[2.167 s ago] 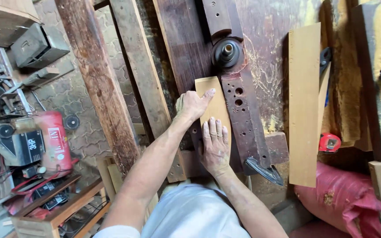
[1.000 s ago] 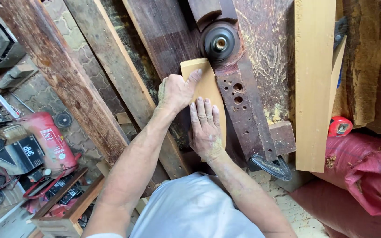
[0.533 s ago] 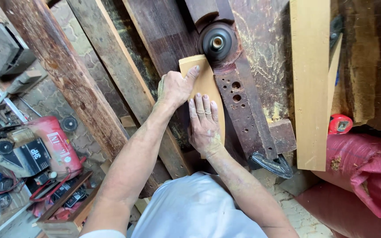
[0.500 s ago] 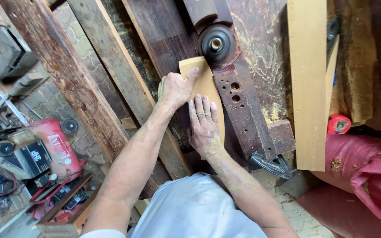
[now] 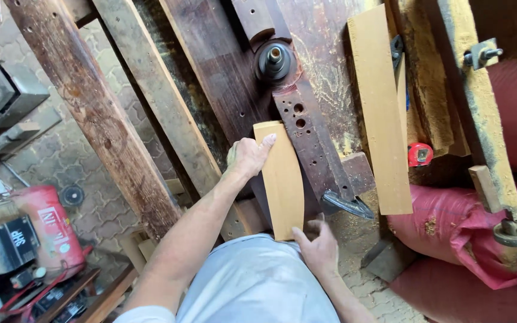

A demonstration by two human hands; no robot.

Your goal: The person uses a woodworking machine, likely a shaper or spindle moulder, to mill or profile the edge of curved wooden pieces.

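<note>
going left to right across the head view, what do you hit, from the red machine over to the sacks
red machine → weathered beam → left hand → curved wood piece → dark drilled metal bar → long pale board → red tape measure → red sacks

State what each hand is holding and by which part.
Both hold the curved wooden piece: the left hand grips its far end at the left edge, the right hand its near end.

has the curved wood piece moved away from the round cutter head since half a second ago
Yes. The curved wood piece was touching the round cutter head; now a gap of table shows between them, so it has been drawn back toward the person.
</note>
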